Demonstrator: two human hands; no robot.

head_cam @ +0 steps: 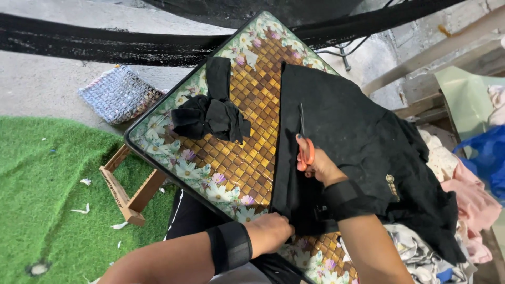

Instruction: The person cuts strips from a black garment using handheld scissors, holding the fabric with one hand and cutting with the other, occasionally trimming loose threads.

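We cut a black cloth (347,131) that lies on the table (247,89). Our right hand (318,167) is closed in the scissors (304,142), blades on the cloth near its left edge. Our left hand (271,231) is closed on the near edge. Black scraps (210,113) lie apart already; most of the cloth looks uncut.

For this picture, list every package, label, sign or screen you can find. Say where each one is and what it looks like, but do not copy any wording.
Small label: on the black fabric, right of the right hand; narrow upright patch, gold-tan on black.
Blue plastic bag: far right edge, crumpled, bright blue.
No signs or screens are in view.
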